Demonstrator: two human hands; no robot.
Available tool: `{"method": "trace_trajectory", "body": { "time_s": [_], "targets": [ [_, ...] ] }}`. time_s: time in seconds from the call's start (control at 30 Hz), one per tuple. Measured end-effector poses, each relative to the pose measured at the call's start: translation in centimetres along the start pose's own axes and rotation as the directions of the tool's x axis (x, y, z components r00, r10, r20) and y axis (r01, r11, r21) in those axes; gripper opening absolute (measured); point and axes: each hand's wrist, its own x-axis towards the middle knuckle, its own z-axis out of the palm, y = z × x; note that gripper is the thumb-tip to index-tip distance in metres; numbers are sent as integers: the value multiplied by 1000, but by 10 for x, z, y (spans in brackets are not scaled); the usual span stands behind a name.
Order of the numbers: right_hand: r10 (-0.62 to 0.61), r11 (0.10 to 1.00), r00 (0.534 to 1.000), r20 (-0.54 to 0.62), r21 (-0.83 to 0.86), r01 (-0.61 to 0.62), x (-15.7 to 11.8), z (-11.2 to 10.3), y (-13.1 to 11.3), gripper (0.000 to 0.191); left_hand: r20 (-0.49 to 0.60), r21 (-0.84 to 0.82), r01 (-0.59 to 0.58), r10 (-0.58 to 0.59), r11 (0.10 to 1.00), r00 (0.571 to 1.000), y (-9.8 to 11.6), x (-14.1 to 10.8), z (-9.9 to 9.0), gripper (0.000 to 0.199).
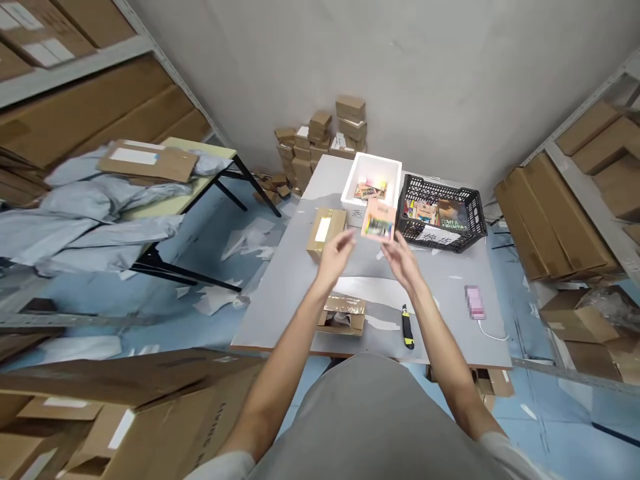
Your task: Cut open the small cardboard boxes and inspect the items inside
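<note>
While left hand [336, 253] is half spread and empty just beside, right hand [404, 263] pinches pink packet [379, 222] by its near right corner, ahead of both hands, long axis pointing away, before white box [353, 210].

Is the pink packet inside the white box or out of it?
Out: the right hand holds the pink packet in front of the white box.

Salmon-pink packet [379, 221] with multicoloured print, white bin [375, 167], black lattice-patterned crate [467, 237], black-and-yellow cutter [407, 328], grey tabletop [285, 300]
</note>
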Motion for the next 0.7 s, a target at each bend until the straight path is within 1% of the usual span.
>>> {"method": "trace_trajectory", "body": {
  "time_s": [0.03, 0.07, 0.1, 0.13, 0.17, 0.2, 0.23, 0.27, 0.3, 0.33, 0.37, 0.4, 0.43, 0.47, 0.5, 0.53, 0.6, 0.63, 0.7],
  "targets": [
    [-30, 999, 999, -36, 29, 31, 21, 10, -13, 85, -70, 25, -69, 71, 997, 995, 15, 18, -2, 47],
    [-39, 999, 996, -74, 32, 42, 37, 17, -21, 82, -133, 38, -121, 126, 992, 983, 26, 30, -6, 46],
    [-36, 999, 994, -105, 11, 37, 48, 19, -23, 79, -184, 41, -158, 163, 987, 969, 32, 36, -13, 45],
    [-29, 999, 992, -124, -31, 25, 53, 17, -19, 75, -208, 45, -172, 178, 984, 962, 32, 37, -21, 45],
    [-17, 996, 991, -132, -88, 5, 51, 10, -9, 72, -228, 47, -167, 174, 985, 958, 25, 32, -33, 44],
    [4, 988, 991, -131, -155, -24, 43, 0, 6, 68, -250, 50, -139, 147, 989, 957, 14, 22, -46, 43],
    [37, 972, 990, -138, -224, -67, 29, -13, 24, 62, -275, 52, -81, 92, 995, 957, -3, 8, -60, 43],
    [93, 950, 983, -156, -283, -134, 11, -29, 44, 55, -301, 50, 15, 1, 999, 954, -22, -9, -74, 43],
    [172, 918, 965, -196, -324, -230, -10, -45, 65, 47, -324, 42, 137, -116, 990, 939, -43, -28, -89, 42],
    [264, 875, 933, -243, -347, -338, -33, -61, 84, 38, -357, 27, 273, -246, 962, 901, -64, -49, -102, 39],
    [338, 833, 898, -281, -355, -424, -55, -76, 100, 30, -387, -4, 413, -382, 911, 839, -84, -70, -113, 37],
    [389, 798, 868, -309, -357, -485, -77, -88, 114, 25, -389, -31, 533, -502, 845, 773, -101, -91, -122, 35],
    [434, 766, 837, -335, -353, -538, -95, -98, 125, 22, -372, -44, 622, -591, 781, 716, -115, -111, -128, 34],
    [467, 740, 811, -353, -346, -577, -110, -104, 133, 21, -348, -48, 685, -655, 727, 671, -126, -128, -132, 34],
    [492, 720, 789, -369, -337, -606, -121, -107, 139, 20, -317, -41, 726, -698, 686, 642, -135, -142, -134, 34],
    [510, 708, 772, -381, -325, -628, -128, -108, 145, 20, -284, -28, 751, -726, 660, 627, -142, -153, -133, 36],
    [522, 703, 759, -388, -308, -641, -133, -102, 152, 21, -227, -1, 781, -760, 625, 609, -153, -167, -128, 38],
    [518, 712, 766, -380, -305, -633, -133, -97, 155, 22, -202, 14, 787, -769, 617, 607, -157, -171, -126, 39],
    [502, 721, 800, -329, -352, -597, -132, -87, 158, 26, -161, 37, 790, -776, 612, 610, -163, -175, -121, 40]
  ]
}}
